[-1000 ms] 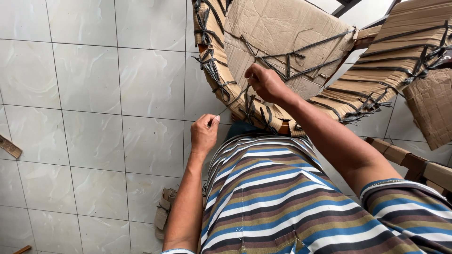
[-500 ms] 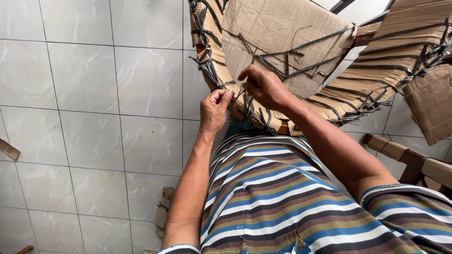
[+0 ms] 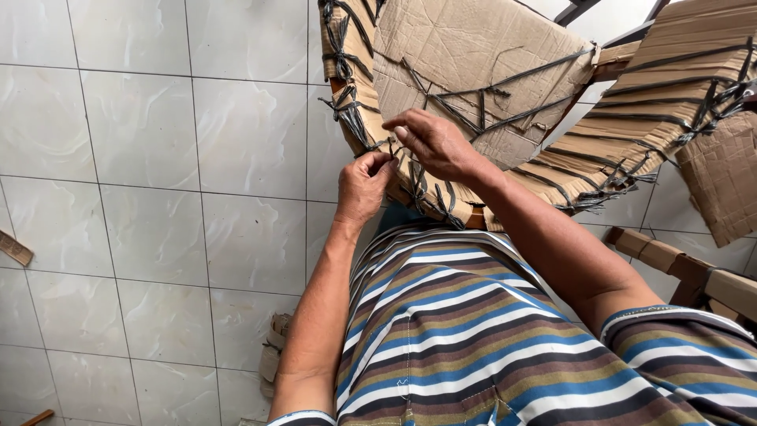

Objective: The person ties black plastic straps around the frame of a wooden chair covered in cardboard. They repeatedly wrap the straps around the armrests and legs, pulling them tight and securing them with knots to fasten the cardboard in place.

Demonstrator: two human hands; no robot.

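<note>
Left hand pinched narrow on a thin dark plastic strap, fingertips closed around its end. Right hand at 1 o'clock of the left, fingers curled, gripping the same strap. Strap knotted on the rim of a brown cardboard-wrapped chair frame at 12 o'clock. Below, a striped shirt; at 9 o'clock, pale glossy floor tiles.

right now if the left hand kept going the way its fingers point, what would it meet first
The left hand points up and right, fingertips already at a dark strap. Going on, it would probably meet the right hand first, then the cardboard-wrapped frame, though depth between them is hard to judge.
</note>
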